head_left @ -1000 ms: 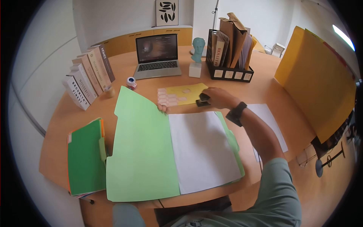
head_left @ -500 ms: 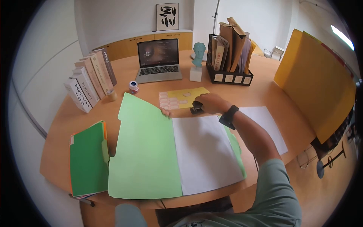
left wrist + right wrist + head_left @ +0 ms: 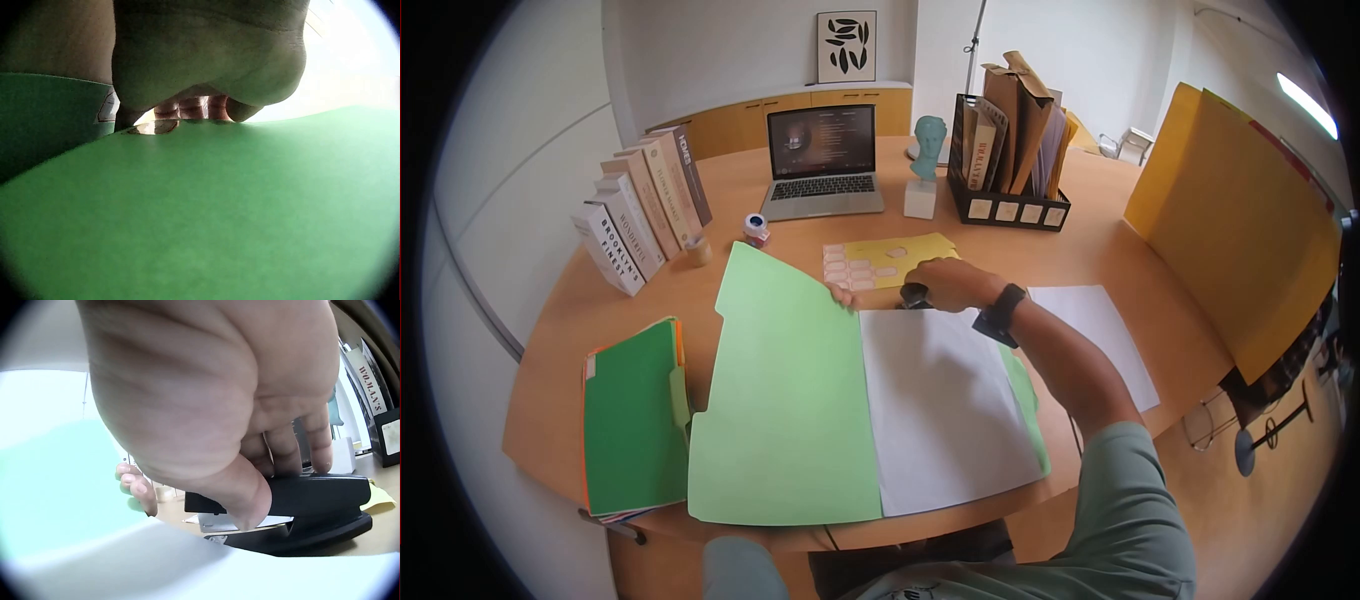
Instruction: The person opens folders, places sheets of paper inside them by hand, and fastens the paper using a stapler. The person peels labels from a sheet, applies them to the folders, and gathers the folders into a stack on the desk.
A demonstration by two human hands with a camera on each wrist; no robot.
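A light green folder [image 3: 775,410] lies spread in front of me, its left cover lifted and white sheets [image 3: 945,430] on its right half. My left hand [image 3: 842,295] grips the cover's upper edge near the fold; most of that hand is hidden behind the cover, fingertips showing. In the left wrist view the palm [image 3: 212,56] arches over the green cover. My right hand [image 3: 953,283] holds a black stapler [image 3: 325,497], thumb on the near side and fingers on the far side. The stapler's jaws stand apart, right by the top edge of the sheets.
A yellow sheet [image 3: 900,250] lies just beyond the stapler. Further back are a laptop [image 3: 822,160], a bust [image 3: 926,160] and a black file holder [image 3: 1015,210]. Dark green folders [image 3: 635,420] and books [image 3: 640,200] flank the left; loose white paper [image 3: 1090,320] and a tall yellow folder [image 3: 1230,230] the right.
My right hand has brought the stapler left and nearer, from the yellow sheet to the top edge of the white sheets. The left hand keeps its hold on the folder cover.
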